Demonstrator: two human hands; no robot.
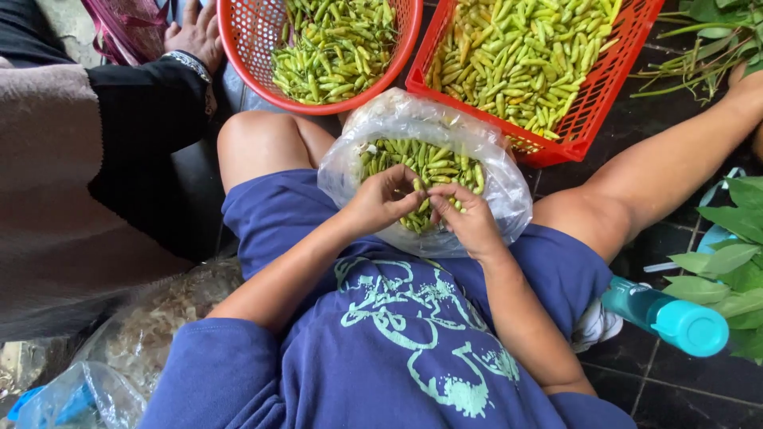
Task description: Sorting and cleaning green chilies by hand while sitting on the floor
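- Your left hand (381,199) is curled over the clear plastic bag (425,171) in your lap, and its fingertips pinch one small green chili (419,205).
- Your right hand (469,218) sits just beside it, fingers bent in, gripping the same chili from the other side. Both hands are nearly closed, and they almost touch each other.
- That bag rests between your knees, on your blue shorts. It is open at the top and holds a heap of green chilies (433,163).
- It looks like you are in the middle of working on one chili at a time, maybe pulling its stem off. The chili is too small to tell for sure.
- For the next move you would need a small, gentle pull with your fingertips, so the chili does not snap or drop.
- Past your knees stand a round red basket (238,48) and a square red crate (592,119), both full of more green and yellow chilies.
- A teal bottle (664,316) lies on the dark floor by your right leg, near some green leaves (735,238).
- Another person's hand (195,32) and dark sleeve (139,103) are on your left, well apart from your own hands.
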